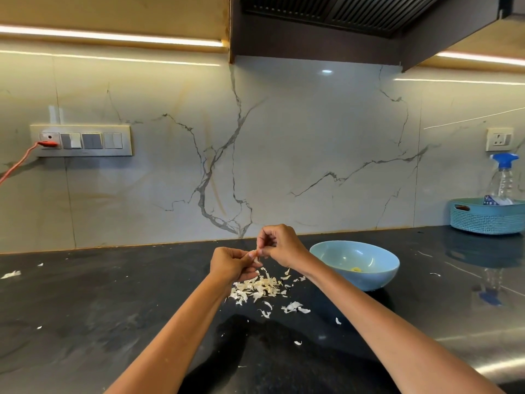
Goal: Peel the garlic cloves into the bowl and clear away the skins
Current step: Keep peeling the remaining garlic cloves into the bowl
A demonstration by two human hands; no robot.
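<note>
My left hand (231,264) and my right hand (279,244) meet above the dark counter, both pinching one small garlic clove (253,253) between their fingertips; a strip of skin hangs from it. Below the hands lies a pile of pale garlic skins (260,288), with loose flakes scattered toward me. A light blue bowl (377,275) stands just right of my right hand, with a small yellowish piece at its bottom.
A teal basket (483,218) holding a spray bottle (504,177) stands at the back right against the marble wall. A switch panel (82,140) with a red cable is on the wall at left. Stray skin bits (11,274) lie far left on the counter.
</note>
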